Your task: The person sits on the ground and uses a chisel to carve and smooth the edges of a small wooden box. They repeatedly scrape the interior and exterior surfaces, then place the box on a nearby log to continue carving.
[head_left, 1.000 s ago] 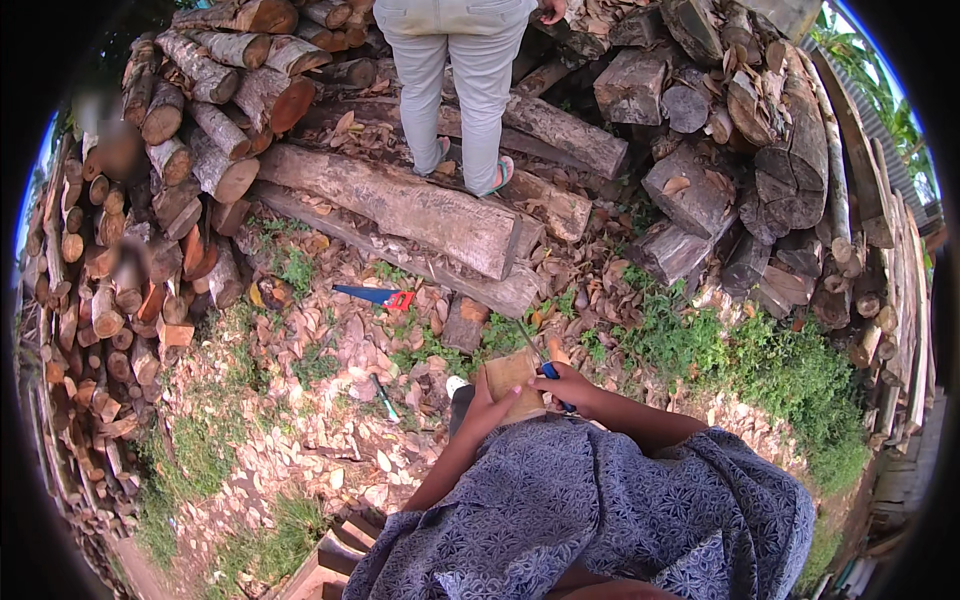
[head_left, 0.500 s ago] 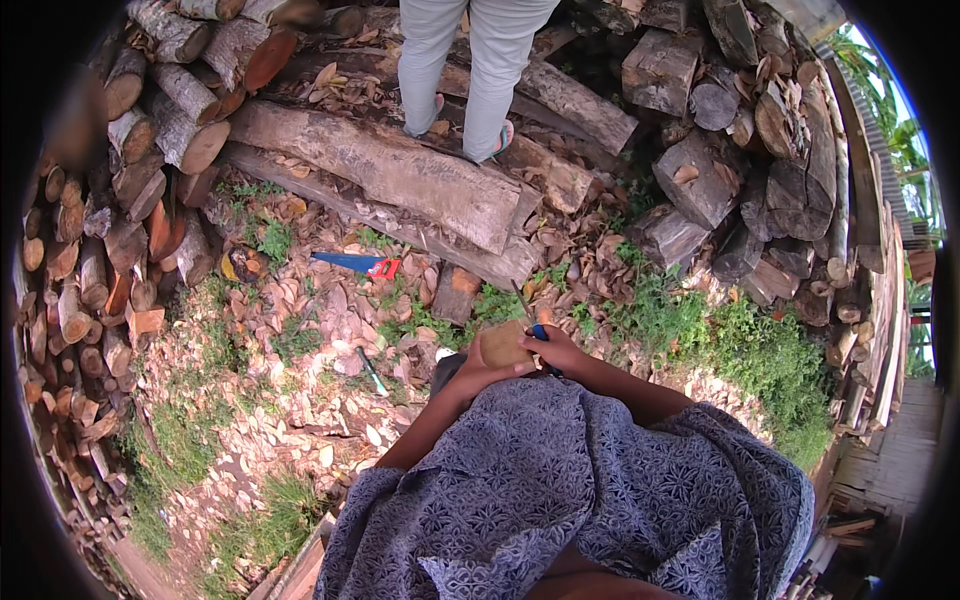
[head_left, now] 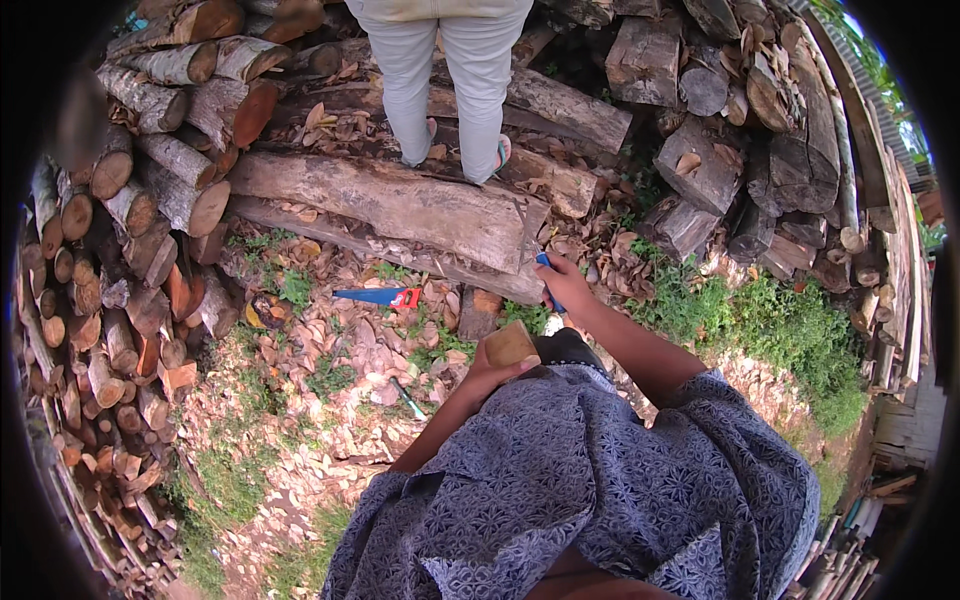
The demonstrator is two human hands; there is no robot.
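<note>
My left hand (head_left: 485, 377) grips a pale, squared wooden block (head_left: 510, 345) just above my lap. Farther forward and to the right, my right hand (head_left: 568, 285) is closed round the blue handle of a tool (head_left: 543, 261) with a thin dark shaft. The shaft points away from me, over the end of a thick plank, and its exact kind is too small to make out. The tool and the block are apart. On the leafy ground to the left lies a handsaw (head_left: 375, 297) with a blue blade and red handle.
A slim tool with a pale green handle (head_left: 408, 399) lies on dry leaves left of my left arm. Ahead, a person (head_left: 440, 85) in light trousers stands by the thick plank (head_left: 390, 195). Stacked logs (head_left: 185, 195) rise at left, more cut timber (head_left: 700, 165) at right.
My right hand has moved forward, away from the block, taking the blue-handled tool with it. The left hand still holds the block near my lap. My view has shifted slightly.
</note>
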